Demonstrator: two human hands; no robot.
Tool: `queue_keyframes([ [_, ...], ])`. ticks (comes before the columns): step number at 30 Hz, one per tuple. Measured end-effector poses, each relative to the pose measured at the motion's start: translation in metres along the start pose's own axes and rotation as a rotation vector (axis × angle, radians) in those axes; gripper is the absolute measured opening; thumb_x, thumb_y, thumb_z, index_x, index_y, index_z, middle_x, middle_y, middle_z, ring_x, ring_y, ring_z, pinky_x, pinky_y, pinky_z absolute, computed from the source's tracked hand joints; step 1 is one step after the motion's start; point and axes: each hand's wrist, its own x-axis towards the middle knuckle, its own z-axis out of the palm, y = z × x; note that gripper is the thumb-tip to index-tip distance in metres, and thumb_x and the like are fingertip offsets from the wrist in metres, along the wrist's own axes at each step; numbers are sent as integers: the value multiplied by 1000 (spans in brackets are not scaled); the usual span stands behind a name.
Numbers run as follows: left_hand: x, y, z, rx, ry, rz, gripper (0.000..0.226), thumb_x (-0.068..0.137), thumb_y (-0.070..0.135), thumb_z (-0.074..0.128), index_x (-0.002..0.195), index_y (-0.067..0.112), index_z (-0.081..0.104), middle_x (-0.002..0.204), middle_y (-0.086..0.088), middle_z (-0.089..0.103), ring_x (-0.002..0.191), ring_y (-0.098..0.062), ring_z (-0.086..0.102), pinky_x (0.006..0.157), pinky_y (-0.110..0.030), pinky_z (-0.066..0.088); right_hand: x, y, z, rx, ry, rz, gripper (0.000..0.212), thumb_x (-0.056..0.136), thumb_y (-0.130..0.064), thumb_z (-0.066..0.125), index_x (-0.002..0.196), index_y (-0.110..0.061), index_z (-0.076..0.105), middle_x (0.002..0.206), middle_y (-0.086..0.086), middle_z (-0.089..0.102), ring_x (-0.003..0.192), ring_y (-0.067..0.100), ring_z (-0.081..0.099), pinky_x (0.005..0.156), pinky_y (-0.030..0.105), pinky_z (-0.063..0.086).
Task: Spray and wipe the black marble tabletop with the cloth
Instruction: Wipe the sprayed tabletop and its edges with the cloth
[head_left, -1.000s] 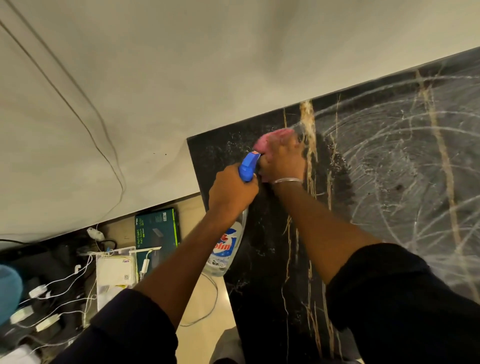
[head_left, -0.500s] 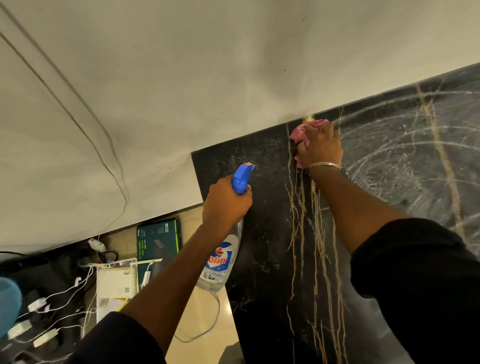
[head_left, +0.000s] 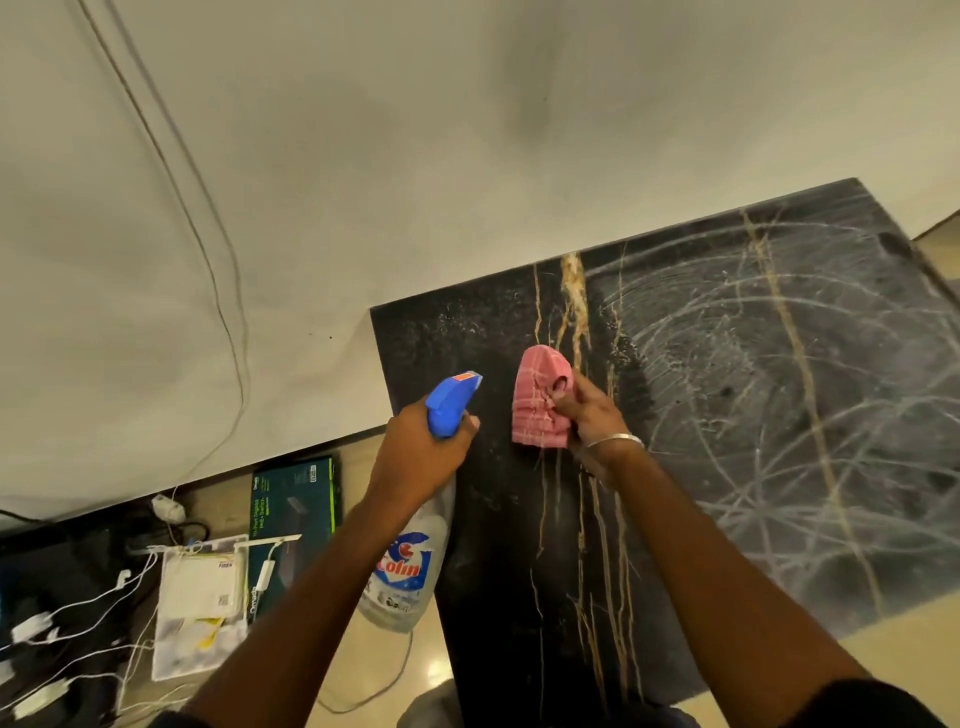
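The black marble tabletop (head_left: 753, 415) with gold veins fills the right half of the view; its right part carries whitish circular wipe streaks. My right hand (head_left: 589, 415) grips a bunched pink cloth (head_left: 540, 397) over the tabletop's left part, near the wall. My left hand (head_left: 421, 457) holds a clear spray bottle (head_left: 405, 566) by its neck at the table's left edge. The bottle's blue trigger head (head_left: 451, 402) points up toward the cloth. The bottle body hangs below my hand, over the floor.
A white wall (head_left: 363, 156) runs along the table's far edge, with a thin cable down it. On the floor at left lie a dark green box (head_left: 293, 514), a white device (head_left: 200, 577) and several white cables and plugs (head_left: 62, 639).
My right hand has pulled the cloth back from the wall edge toward me and left, next to the spray head. The left hand with the bottle stayed roughly in place.
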Motion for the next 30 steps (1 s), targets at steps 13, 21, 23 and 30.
queue_keyframes([
  [13,-61,22,41,55,-58,29,17,87,31,67,79,19,58,61,-4,59,60,-23,62,64,-37,57,-59,24,-61,765,-196,71,77,34,-8,96,108,-14,76,114,14,69,98,33,69,88,55,54],
  [21,-53,49,73,4,-51,25,16,88,26,67,76,26,56,59,-2,57,56,-22,59,60,-35,55,-39,3,-86,645,-195,194,53,74,-7,70,127,-8,62,111,16,70,92,31,70,75,44,59],
  [23,-46,57,83,-8,-57,4,14,88,26,66,78,26,57,58,2,56,55,-15,58,60,-31,54,-24,-6,-90,493,-195,211,50,87,-3,49,136,-9,51,120,19,66,101,32,67,83,48,57],
  [30,-12,78,113,-73,7,-61,9,88,24,66,90,18,60,68,0,60,62,-11,59,66,-28,53,54,-63,-107,-806,31,-517,41,97,-20,48,138,-17,53,116,11,62,102,25,59,92,41,49],
])
